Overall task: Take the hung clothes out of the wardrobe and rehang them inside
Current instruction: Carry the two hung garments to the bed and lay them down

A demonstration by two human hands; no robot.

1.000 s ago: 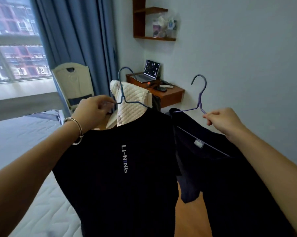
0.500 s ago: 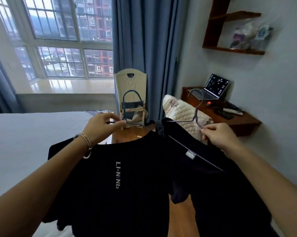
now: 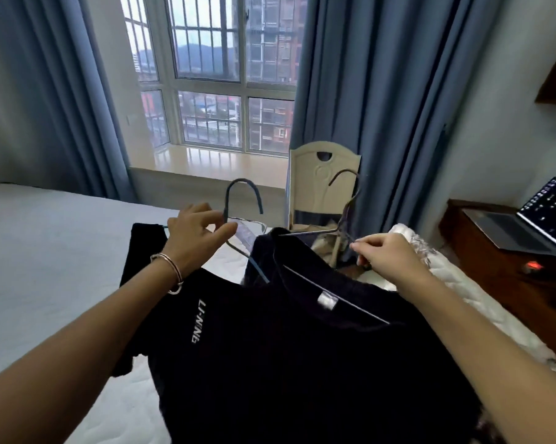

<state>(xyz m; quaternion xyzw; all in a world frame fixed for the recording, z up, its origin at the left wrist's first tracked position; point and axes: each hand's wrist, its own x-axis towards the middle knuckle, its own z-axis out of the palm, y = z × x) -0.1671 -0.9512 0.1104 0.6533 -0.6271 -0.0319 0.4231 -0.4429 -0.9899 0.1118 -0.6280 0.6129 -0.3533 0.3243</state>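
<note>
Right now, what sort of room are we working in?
Probably a bedroom: white quilted mattress, long blue curtains framing a barred window, open grey laptop on a brown wooden desk.

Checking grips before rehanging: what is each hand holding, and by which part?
Left hand pinches the blue hanger at its hook's base; right hand pinches the second hanger just below its hook.

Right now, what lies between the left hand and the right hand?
In the head view, between the left hand and the right hand lie the blue hanger and the shoulder of the plain black shirt on its grey hanger.
</note>
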